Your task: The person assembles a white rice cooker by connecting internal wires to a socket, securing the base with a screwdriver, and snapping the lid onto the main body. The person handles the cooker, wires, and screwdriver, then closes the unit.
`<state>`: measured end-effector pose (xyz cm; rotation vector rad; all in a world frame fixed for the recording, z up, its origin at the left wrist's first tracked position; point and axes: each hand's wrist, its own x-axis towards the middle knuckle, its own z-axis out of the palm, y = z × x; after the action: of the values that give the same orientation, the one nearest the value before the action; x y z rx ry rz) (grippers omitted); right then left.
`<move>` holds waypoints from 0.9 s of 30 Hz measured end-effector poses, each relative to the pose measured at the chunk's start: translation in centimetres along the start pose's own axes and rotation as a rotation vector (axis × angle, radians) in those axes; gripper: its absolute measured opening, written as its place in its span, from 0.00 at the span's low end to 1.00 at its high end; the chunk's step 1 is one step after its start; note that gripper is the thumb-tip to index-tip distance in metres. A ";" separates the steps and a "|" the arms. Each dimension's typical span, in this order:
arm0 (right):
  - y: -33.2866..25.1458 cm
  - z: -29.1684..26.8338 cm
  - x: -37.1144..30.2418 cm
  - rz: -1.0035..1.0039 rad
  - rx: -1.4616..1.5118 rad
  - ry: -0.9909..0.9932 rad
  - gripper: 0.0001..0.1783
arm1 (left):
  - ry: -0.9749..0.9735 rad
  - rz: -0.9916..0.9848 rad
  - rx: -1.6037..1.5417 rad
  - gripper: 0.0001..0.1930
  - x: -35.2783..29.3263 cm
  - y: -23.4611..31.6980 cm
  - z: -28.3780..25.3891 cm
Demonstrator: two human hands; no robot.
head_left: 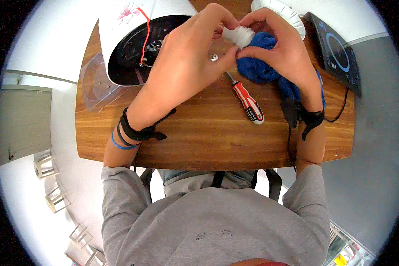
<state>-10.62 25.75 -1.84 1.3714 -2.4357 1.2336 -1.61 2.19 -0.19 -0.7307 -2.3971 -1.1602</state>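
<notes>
My left hand and my right hand meet at the far side of the table. Between their fingertips they hold a small white cylindrical piece, partly covered by the fingers; its exact kind cannot be made out. Just under my right hand lies a crumpled blue cloth. A red, white and black screwdriver rests on the wood, nearer to me than the hands. Left of my left hand, a white appliance housing with a flower print lies on its side, its dark inside showing. A red wire hangs across its opening.
The wooden table has a curved near edge. A clear plastic piece lies by the housing. At the far right stands a black hot plate with a blue ring and a cord. A white fluted dish sits at the back.
</notes>
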 end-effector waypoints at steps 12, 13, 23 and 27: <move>-1.3 -0.7 0.5 0.005 -0.028 -0.114 0.40 | -0.019 0.038 -0.068 0.27 0.1 -0.5 0.2; -1.1 0.0 0.3 -0.029 -0.049 -0.051 0.38 | -0.030 0.024 -0.086 0.27 0.1 -0.4 0.1; -0.4 0.2 0.1 -0.097 -0.027 -0.056 0.32 | -0.053 0.102 -0.069 0.28 0.1 -1.3 -0.2; -0.7 -0.3 0.2 -0.120 -0.073 -0.103 0.30 | -0.044 0.049 0.081 0.26 0.0 -0.2 -0.6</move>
<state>-10.27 25.65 -1.16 1.5712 -2.3967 1.0618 -1.68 1.61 0.05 -0.7919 -2.4323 -1.0311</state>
